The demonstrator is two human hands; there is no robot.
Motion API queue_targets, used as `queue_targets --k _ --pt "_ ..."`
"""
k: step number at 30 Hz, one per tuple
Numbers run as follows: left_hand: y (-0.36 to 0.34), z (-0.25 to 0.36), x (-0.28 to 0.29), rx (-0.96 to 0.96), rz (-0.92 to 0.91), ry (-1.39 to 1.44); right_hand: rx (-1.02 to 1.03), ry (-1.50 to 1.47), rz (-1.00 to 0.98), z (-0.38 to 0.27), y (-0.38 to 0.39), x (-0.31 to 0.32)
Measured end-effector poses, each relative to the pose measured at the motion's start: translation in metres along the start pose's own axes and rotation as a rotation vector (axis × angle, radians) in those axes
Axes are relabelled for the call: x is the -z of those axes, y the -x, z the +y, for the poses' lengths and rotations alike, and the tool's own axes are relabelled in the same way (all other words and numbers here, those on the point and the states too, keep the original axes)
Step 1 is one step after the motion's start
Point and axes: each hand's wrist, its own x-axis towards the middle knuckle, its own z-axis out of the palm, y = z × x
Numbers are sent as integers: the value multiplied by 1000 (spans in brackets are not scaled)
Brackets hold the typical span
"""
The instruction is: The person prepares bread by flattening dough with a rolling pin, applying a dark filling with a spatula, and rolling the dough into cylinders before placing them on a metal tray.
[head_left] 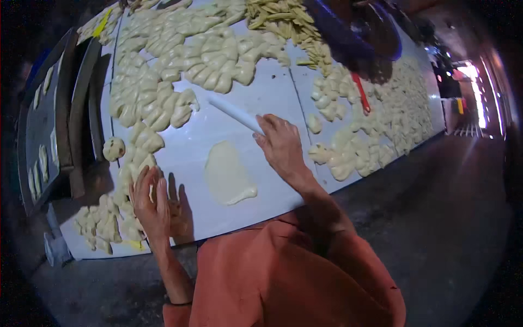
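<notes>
My right hand [284, 150] is closed around one end of a white rolling pin [234, 115], which slants away toward the far left over the white table [261, 204]. A thin, rolled-out sheet of dough [226, 173] lies flat between my two hands, its near edge slightly thicker and curled. My left hand [151, 204] is open, fingers stretched out, at a row of pale dough pieces [144, 141] on the left. Whether its fingertips touch the dough is hard to tell. A round dough lump [114, 149] sits beside that row.
Many more dough pieces [212, 60] cover the far table, and others [370, 136] spread along the right. Yellowish cut strips [286, 19] are heaped near a purple basin [396, 41]. A red handle [360, 92] lies among the right-hand dough. Dark trays [46, 131] with dough strips stand left.
</notes>
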Motion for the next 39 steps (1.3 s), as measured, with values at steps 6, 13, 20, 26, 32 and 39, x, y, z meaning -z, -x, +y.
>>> queue_targets --k 6,13,20,26,32,39 --pt "-5 48 -33 -178 -120 103 -393 233 34 64 69 76" --pt "-8 124 -93 -457 -387 196 -161 351 -40 69 112 82" --pt "1 186 -135 -357 -616 492 -778 -1103 129 57 109 90" --pt "-4 214 -155 -31 -948 704 -701 -1143 -78 67 92 98" --pt "-7 181 -159 259 -953 977 -861 -1494 -158 83 88 98" --pt "1 177 -159 297 -928 1083 -681 -1362 -266 77 85 79"
